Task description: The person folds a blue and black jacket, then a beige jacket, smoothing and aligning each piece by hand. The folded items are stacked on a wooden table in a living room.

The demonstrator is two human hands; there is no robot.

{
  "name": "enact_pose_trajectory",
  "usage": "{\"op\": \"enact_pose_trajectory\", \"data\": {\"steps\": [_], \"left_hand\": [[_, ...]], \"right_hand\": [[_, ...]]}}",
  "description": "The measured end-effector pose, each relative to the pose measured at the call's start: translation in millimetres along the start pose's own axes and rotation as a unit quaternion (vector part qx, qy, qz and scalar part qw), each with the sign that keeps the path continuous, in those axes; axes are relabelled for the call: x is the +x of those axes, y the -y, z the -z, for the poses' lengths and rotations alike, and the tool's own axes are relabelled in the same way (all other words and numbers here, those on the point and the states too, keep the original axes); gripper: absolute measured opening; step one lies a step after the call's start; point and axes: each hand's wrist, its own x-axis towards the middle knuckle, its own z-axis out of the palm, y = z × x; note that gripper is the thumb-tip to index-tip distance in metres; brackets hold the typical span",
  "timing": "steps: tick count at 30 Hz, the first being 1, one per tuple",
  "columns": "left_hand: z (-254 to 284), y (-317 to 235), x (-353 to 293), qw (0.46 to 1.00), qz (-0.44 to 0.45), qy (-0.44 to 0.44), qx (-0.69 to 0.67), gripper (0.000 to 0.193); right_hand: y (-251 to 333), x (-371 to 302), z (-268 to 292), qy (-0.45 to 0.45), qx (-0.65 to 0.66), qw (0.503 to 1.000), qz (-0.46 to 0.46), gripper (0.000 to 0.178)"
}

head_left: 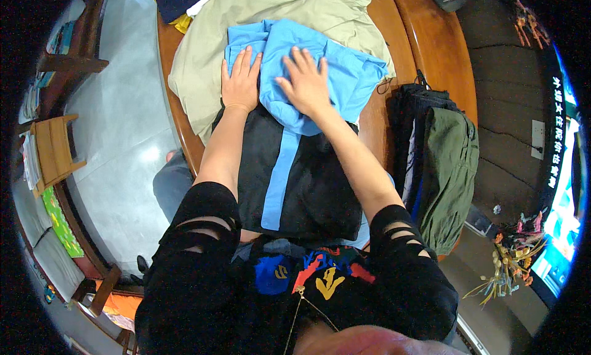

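A light blue piece of clothing (345,66) lies bunched and partly folded in front of me. My left hand (241,83) rests flat on its left edge, fingers spread. On its middle lies my right hand (306,83), also with spread fingers and slightly blurred. Nearer to me is black cloth (323,183) with a light blue stripe (281,179) down it, and the blue cloth overlaps its far end. Whether the black and blue parts are one garment I cannot tell. Beneath and beyond them spreads a pale khaki garment (203,66).
The clothes lie on a brown wooden surface (369,146). At the right sits a stack of folded dark clothes with an olive green garment (446,170). Dried flowers (511,256) and a lit screen (563,232) stand farther right. Wooden furniture (55,152) lines the left side.
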Motion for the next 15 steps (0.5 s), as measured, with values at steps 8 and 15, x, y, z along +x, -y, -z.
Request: {"op": "enact_pose_trajectory", "data": {"steps": [8,15], "left_hand": [[7.3,-2.0,1.2,0.998,0.009,-0.013,-0.054,0.060],[8.4,-2.2,0.4,0.999,0.005,-0.006,-0.050,0.062]], "right_hand": [[-2.5,-35.4,26.7,-0.064,-0.008,0.995,-0.081,0.072],[13.9,-22.3,-15.0,-0.025,-0.038,0.992,-0.116,0.078]]}}
